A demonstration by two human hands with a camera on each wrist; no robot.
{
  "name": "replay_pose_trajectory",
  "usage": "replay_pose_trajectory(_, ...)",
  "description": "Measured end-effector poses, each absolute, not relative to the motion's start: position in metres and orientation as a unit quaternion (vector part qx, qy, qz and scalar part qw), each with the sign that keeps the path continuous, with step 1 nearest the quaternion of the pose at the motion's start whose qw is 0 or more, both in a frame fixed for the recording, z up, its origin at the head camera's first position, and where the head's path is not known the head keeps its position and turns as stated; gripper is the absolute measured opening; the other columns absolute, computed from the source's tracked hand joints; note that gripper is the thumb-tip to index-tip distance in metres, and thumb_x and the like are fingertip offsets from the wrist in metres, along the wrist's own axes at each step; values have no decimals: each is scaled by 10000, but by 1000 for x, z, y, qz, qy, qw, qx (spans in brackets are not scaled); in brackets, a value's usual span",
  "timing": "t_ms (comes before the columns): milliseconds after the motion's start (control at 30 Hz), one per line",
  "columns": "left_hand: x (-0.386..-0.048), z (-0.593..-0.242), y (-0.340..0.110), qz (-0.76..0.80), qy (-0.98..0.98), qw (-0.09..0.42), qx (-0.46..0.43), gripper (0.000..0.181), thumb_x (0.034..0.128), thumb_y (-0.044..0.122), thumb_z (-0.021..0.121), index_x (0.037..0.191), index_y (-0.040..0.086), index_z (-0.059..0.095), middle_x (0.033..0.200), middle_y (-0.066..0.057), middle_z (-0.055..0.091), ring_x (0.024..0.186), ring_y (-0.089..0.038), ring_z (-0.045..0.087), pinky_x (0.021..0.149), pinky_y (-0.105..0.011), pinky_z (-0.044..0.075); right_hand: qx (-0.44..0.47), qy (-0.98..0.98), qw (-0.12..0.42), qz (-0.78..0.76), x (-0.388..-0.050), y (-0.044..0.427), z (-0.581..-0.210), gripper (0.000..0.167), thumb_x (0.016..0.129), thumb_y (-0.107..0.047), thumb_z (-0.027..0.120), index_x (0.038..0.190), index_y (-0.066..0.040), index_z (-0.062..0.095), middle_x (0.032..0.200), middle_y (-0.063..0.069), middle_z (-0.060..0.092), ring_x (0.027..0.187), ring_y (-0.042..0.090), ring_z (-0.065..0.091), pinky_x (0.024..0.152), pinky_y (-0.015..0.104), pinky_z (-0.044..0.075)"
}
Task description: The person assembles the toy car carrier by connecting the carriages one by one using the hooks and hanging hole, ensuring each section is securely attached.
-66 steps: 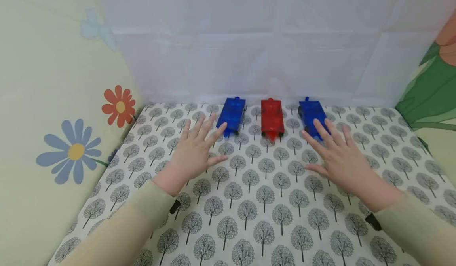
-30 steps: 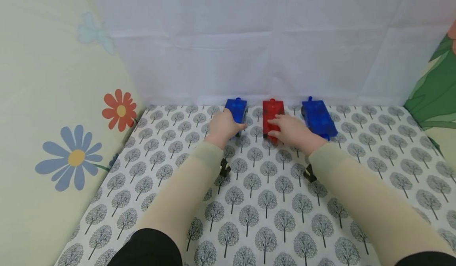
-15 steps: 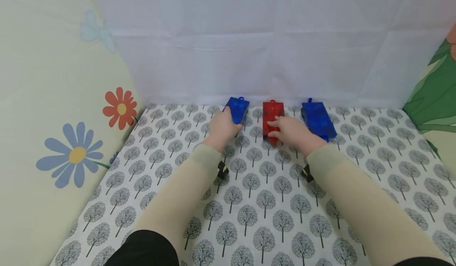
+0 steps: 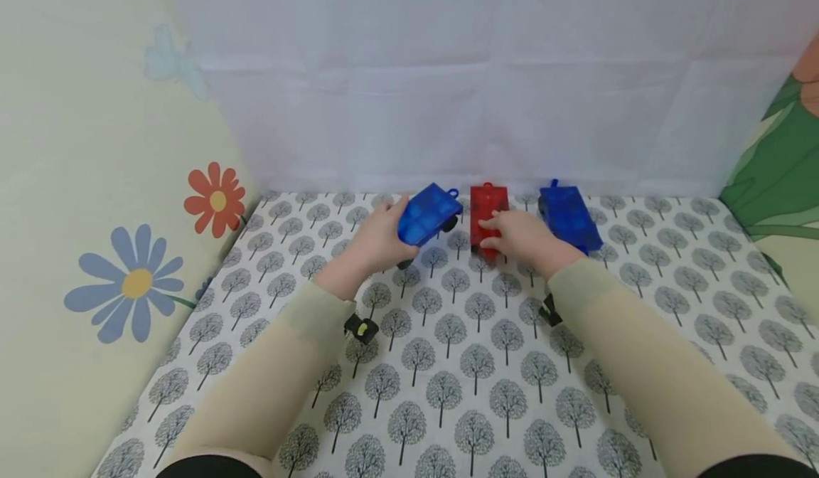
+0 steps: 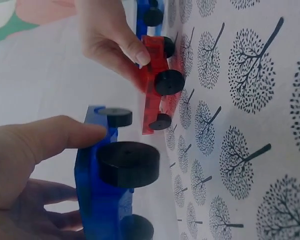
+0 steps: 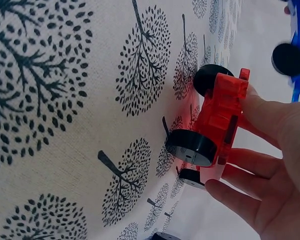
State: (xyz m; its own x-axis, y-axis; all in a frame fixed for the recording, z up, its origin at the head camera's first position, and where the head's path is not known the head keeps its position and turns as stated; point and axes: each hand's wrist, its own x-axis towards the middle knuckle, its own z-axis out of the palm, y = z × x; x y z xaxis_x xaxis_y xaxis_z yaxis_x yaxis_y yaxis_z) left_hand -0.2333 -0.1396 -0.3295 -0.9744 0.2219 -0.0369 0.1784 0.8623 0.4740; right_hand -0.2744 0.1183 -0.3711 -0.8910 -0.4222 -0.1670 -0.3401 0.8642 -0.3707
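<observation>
My left hand [image 4: 374,240] grips a translucent blue toy car [image 4: 430,215], with black wheels and a small ring at its far end. The car is turned askew and raised off the cloth; in the left wrist view the thumb lies along one side of the blue car [image 5: 92,170] and the fingers are on the other. My right hand [image 4: 527,236] holds a red toy car [image 4: 488,200] of the same kind. Thumb and fingers are on opposite sides of the red car [image 6: 222,112] in the right wrist view. Its wheels are at the cloth.
Another blue toy car [image 4: 569,215] stands just right of the right hand, slightly angled. White cloth printed with grey trees [image 4: 476,360] covers the table. A white sheet [image 4: 489,72] hangs behind, and a flowered panel [image 4: 102,144] rises at the left.
Both hands came from open above the cloth to the cars. The left hand has since lifted the left blue car, turning it clockwise towards the red one. The right hand stayed on the red car.
</observation>
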Motion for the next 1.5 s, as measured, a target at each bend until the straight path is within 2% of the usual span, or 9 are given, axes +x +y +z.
replay_pose_trajectory(267,-211,-324,-153,245,951,92,166,1048,775,125,822,1586,87,158,1499,-201,332,1247,-369,461,986,-477,471,-196,960,115,-161,-275,120,-370,521,984,-310,628,1462,-154,491,1544,178,333,662,217,561,673,344,445)
replay_pose_trajectory(433,-198,-321,-158,234,946,108,199,1036,740,81,828,1578,94,220,1501,-149,350,1284,-358,422,998,-494,457,-197,958,122,-170,-274,119,-371,531,985,-309,627,1469,-151,478,1551,185,311,657,239,565,631,353,436)
replay_pose_trajectory(667,-183,-317,-166,232,935,131,233,1049,718,34,832,1579,122,239,1454,-140,391,1245,-351,465,972,-474,482,-205,959,110,-162,-275,120,-371,525,981,-315,631,1457,-143,492,1536,190,337,1152,380,561,870,410,469)
replay_pose_trajectory(767,-176,-316,-171,224,931,146,248,1036,709,19,836,1571,116,268,1479,-141,378,1269,-362,452,998,-488,458,-208,959,109,-161,-275,121,-370,528,980,-320,631,1457,-143,492,1534,190,340,1032,350,613,839,411,472)
replay_pose_trajectory(933,-168,-323,-179,198,926,175,268,1024,690,52,863,1557,158,328,1503,-97,373,1289,-339,434,1053,-518,391,-204,958,117,-164,-274,121,-369,537,982,-326,628,1466,-145,481,1547,187,319,583,224,533,664,370,429)
replay_pose_trajectory(1300,-156,-340,-189,208,914,212,275,1003,683,38,863,1543,180,365,1522,-132,357,1330,-392,387,1043,-602,363,-202,958,111,-169,-273,123,-373,528,978,-329,633,1456,-151,496,1542,179,334,630,270,556,643,376,440)
replay_pose_trajectory(1400,-154,-344,-192,212,910,227,274,995,683,10,847,1541,154,364,1528,-143,345,1335,-395,386,1057,-594,350,-203,959,109,-167,-273,123,-373,527,977,-329,634,1454,-150,497,1538,182,339,841,323,639,698,388,465)
replay_pose_trajectory(1467,-153,-347,-193,215,908,232,275,995,679,-6,844,1539,140,366,1520,-136,354,1332,-386,392,1066,-577,349,-205,960,102,-162,-274,123,-372,523,976,-330,635,1449,-148,503,1530,182,353,1112,369,591,805,398,469)
replay_pose_trajectory(1500,-153,-348,-194,216,907,232,276,994,678,-12,842,1538,134,366,1514,-128,362,1327,-381,400,1066,-571,353,-205,960,101,-162,-274,123,-372,522,976,-329,636,1448,-147,505,1528,183,356,1140,378,571,830,402,464)
